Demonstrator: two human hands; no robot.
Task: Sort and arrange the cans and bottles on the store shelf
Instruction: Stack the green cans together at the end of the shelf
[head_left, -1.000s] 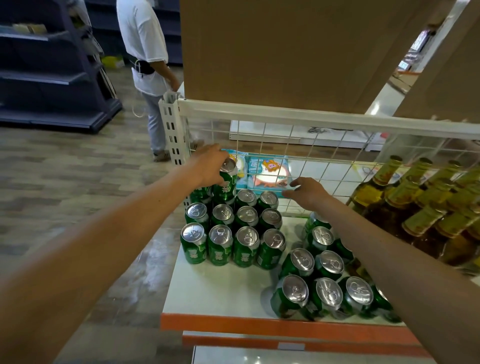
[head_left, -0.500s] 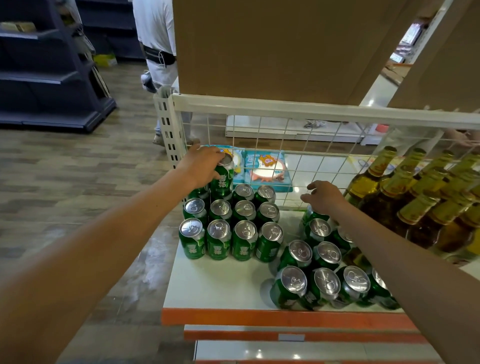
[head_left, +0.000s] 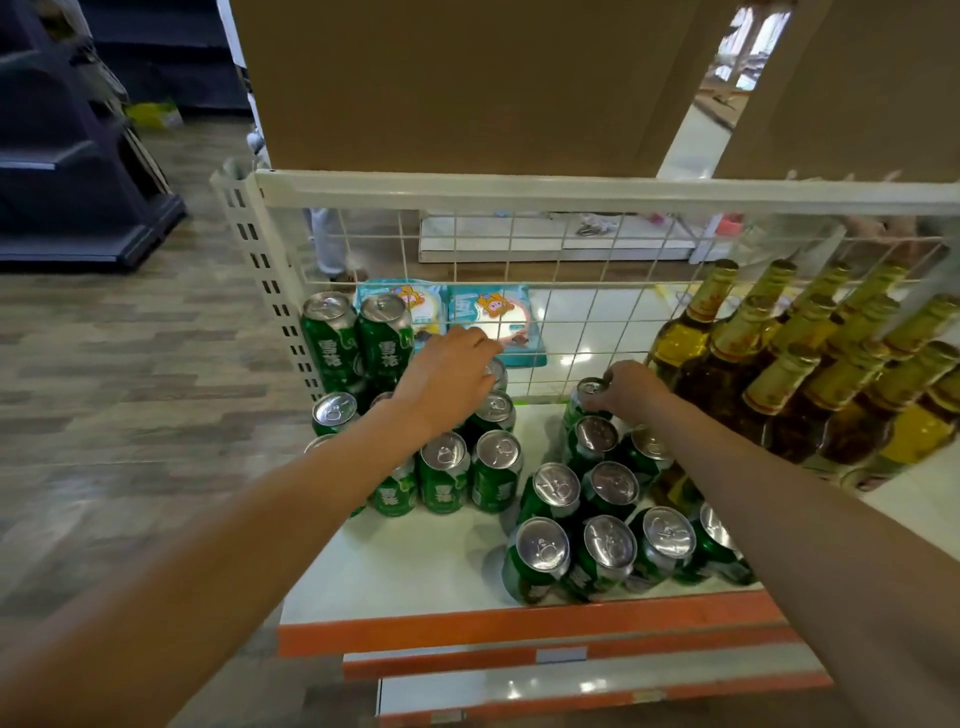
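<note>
On the white shelf (head_left: 415, 561), backed by a wire grid (head_left: 582, 312), the glass bottles (head_left: 779, 395) fill the right side, packed close together; they look heavy, hard and breakable, best taken round the body or low on the neck, without knocking one against the next. Left of them stand the green cans in 2 groups: a tidy left block (head_left: 447, 478) by the upright post (head_left: 260, 270), with 2 stacked cans (head_left: 358, 343) on top at its back corner, and a looser right cluster (head_left: 608, 545) reaching to the front edge. Full cans would be stiff, fairly weighty and smooth-sided, so a grip round the wall or over the lid rim seems surest, and a second tier could topple if nudged. The left hand (head_left: 447, 379) reaches over the back row of the left block, fingers bent down beside a can top, though I cannot tell whether it grips anything. The right hand (head_left: 631, 387) curls its fingertips round the lid rim of the rear can (head_left: 589, 395) of the right cluster, just beside the bottles
</note>
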